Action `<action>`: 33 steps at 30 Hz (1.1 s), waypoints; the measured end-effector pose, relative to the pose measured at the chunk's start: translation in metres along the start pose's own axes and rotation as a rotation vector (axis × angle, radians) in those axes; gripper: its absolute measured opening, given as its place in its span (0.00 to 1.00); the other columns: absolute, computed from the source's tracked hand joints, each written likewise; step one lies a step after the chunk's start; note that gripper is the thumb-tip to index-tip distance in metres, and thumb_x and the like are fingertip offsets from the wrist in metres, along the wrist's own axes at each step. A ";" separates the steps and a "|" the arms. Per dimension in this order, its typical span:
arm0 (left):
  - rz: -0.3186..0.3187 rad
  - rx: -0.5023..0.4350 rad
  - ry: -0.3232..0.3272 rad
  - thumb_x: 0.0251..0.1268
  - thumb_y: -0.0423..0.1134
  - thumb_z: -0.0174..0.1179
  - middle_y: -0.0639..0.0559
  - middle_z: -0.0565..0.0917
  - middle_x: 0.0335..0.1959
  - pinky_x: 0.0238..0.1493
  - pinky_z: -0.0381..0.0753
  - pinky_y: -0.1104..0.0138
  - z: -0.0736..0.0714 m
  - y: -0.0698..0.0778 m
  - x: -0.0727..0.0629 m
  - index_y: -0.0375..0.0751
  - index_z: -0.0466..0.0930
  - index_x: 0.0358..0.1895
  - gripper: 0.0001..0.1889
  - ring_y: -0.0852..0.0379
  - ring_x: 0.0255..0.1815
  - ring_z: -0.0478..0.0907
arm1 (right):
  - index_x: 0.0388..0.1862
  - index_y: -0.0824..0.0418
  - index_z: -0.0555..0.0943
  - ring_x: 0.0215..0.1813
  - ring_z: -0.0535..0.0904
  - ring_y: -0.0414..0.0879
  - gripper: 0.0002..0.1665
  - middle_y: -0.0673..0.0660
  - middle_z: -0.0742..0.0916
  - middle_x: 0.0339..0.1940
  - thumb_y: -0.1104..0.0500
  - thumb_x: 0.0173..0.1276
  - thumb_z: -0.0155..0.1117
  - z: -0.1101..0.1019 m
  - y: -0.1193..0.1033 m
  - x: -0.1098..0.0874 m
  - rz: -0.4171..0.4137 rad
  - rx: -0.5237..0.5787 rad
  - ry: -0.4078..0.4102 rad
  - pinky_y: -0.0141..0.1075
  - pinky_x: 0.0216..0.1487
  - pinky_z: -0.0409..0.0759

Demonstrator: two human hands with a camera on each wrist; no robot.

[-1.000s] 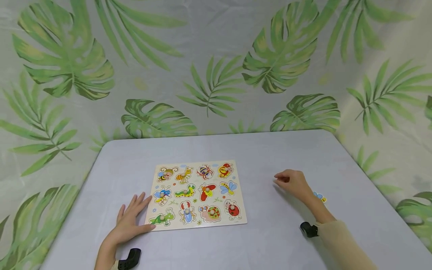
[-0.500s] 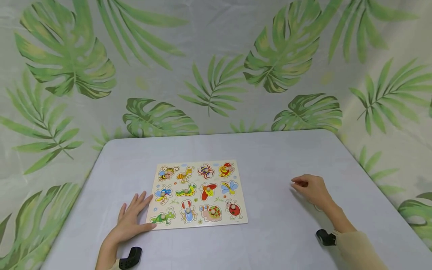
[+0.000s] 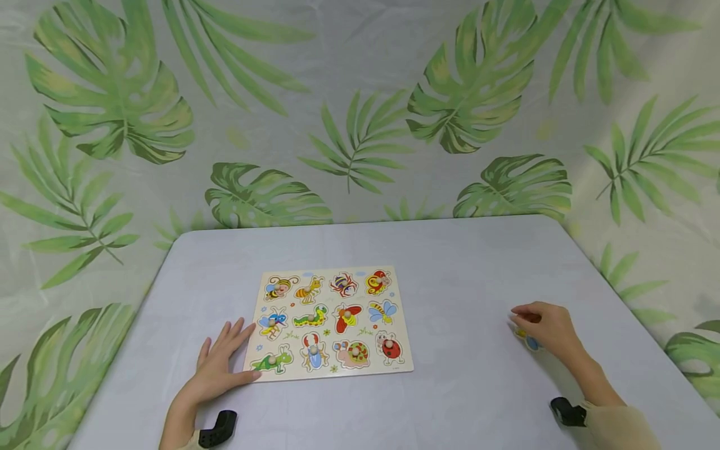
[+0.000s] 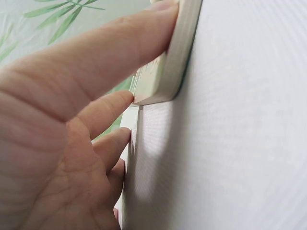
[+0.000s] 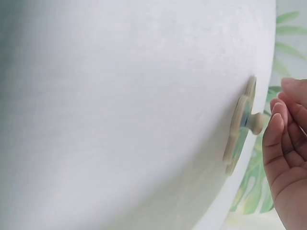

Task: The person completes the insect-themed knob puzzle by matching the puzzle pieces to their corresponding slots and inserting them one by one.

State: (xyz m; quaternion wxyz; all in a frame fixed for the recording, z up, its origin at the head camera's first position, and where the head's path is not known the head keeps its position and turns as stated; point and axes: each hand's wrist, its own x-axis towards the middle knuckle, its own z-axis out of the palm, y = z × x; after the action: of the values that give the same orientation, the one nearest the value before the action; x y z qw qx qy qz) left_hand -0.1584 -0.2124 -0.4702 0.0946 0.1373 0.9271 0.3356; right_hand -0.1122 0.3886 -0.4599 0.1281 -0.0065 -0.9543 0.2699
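Observation:
A wooden peg puzzle board (image 3: 362,369) with bright insect pieces lies on the table, left of centre. My left hand (image 3: 216,365) is spread at its left side; the thumb rests on the near-left corner, and the index fingertip touches the left edge. In the left wrist view that thumb (image 4: 110,52) lies over the board's edge. Far to the right, a loose blue and yellow puzzle piece (image 3: 530,340) is partly hidden under my right hand (image 3: 548,328). The right wrist view shows the piece's wooden knob (image 5: 257,123) just apart from my loosely curved fingers (image 5: 274,129).
The board's blue-winged dragonfly spot (image 3: 382,312) shows no knob, unlike most others. A white cloth covers the table (image 3: 450,387), with a leaf-patterned curtain (image 3: 360,112) behind. A black wrist camera (image 3: 568,412) sits by the right sleeve.
My right hand has moved right and nearer to me, to above the loose puzzle piece. The left hand stays on the board.

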 end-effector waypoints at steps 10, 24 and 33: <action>0.010 0.002 0.005 0.41 0.51 0.71 0.34 0.52 0.75 0.68 0.28 0.35 0.002 0.001 0.000 0.44 0.61 0.69 0.47 0.31 0.75 0.40 | 0.32 0.66 0.85 0.26 0.69 0.19 0.08 0.61 0.88 0.28 0.62 0.55 0.69 -0.015 0.011 -0.013 0.058 -0.026 -0.008 0.24 0.23 0.73; -0.001 -0.009 0.018 0.39 0.51 0.71 0.33 0.53 0.74 0.68 0.29 0.35 0.002 -0.003 -0.007 0.43 0.62 0.69 0.48 0.30 0.75 0.40 | 0.33 0.66 0.85 0.22 0.69 0.25 0.15 0.53 0.86 0.24 0.54 0.56 0.70 -0.018 0.017 -0.020 0.158 -0.079 -0.171 0.27 0.23 0.70; 0.014 0.012 0.009 0.42 0.52 0.70 0.34 0.52 0.75 0.69 0.28 0.35 0.000 -0.002 0.001 0.43 0.61 0.70 0.47 0.31 0.75 0.39 | 0.33 0.66 0.85 0.23 0.70 0.25 0.16 0.55 0.88 0.25 0.53 0.56 0.69 -0.019 0.014 -0.020 0.203 -0.100 -0.182 0.27 0.24 0.70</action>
State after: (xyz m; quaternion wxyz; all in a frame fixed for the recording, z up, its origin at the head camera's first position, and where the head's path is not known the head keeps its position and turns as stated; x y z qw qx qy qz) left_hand -0.1595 -0.2136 -0.4716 0.0874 0.1431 0.9285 0.3312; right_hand -0.0892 0.4086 -0.4568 0.0127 -0.0848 -0.9687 0.2330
